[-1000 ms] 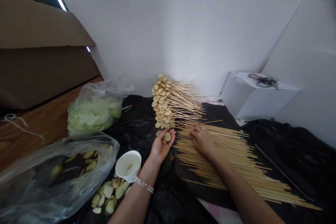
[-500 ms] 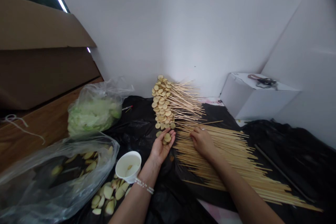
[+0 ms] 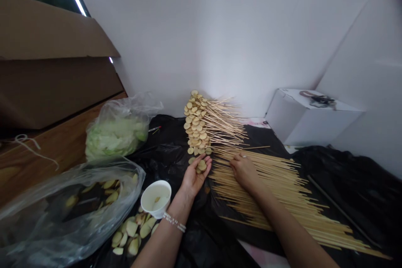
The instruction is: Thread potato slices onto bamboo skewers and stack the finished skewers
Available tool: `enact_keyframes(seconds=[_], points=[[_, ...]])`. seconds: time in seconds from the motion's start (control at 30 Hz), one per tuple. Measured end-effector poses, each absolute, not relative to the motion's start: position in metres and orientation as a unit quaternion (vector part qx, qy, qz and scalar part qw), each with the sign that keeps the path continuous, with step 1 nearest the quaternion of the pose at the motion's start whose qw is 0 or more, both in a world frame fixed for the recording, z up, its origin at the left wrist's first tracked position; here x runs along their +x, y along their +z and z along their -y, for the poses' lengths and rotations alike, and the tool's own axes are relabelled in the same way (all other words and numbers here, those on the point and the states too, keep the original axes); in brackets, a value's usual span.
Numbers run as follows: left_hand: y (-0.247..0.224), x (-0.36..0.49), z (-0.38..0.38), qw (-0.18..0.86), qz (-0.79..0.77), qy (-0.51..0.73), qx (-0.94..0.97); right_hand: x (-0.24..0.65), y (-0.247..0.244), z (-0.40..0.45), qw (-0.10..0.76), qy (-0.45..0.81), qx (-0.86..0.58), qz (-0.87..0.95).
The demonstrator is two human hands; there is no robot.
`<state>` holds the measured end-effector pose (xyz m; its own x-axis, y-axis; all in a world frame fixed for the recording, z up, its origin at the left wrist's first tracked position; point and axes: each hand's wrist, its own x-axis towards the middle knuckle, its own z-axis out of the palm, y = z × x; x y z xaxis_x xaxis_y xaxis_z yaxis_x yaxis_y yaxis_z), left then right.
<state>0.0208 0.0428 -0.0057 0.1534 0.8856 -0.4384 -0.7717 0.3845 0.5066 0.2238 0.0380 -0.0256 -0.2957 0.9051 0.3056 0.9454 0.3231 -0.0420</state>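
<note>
My left hand lies palm up and holds a few round tan vegetable slices in its fingers. Just beyond it stands a tall fan of skewered slices, their bamboo sticks pointing right. My right hand rests on a wide spread of loose bamboo skewers. Its fingers press down among the sticks, and I cannot tell whether they pinch one. A beaded bracelet circles my left wrist.
A white cup and loose pale vegetable wedges sit near my left arm on black plastic sheeting. Plastic bags hold lettuce-like leaves and more wedges. A white box stands at the back right against white walls.
The whole scene has shifted slightly right and down in view. My hands keep nearly the same pose, and the left hand still holds the slices.
</note>
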Motion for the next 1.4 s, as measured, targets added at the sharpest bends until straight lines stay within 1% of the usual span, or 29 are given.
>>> enact_keyframes(seconds=[0.47,0.7,0.9,1.4], points=[[-0.0065,0.0202,-0.0436,0.76,-0.346,0.544,0.08,0.2282,-0.0294,-0.0401,0.153,-0.086,-0.594,0.786],[-0.008,0.0202,-0.0443,0.758,-0.346,0.547,0.077,0.2248,-0.0271,-0.0385,0.199,-0.084,-0.579,0.786],[-0.0084,0.02,-0.045,0.757,-0.349,0.547,0.077,0.2224,-0.027,-0.0375,0.173,-0.06,-0.574,0.798],[-0.0082,0.0206,-0.0436,0.755,-0.353,0.548,0.079,0.2258,-0.027,-0.0405,0.154,-0.001,-0.608,0.779]])
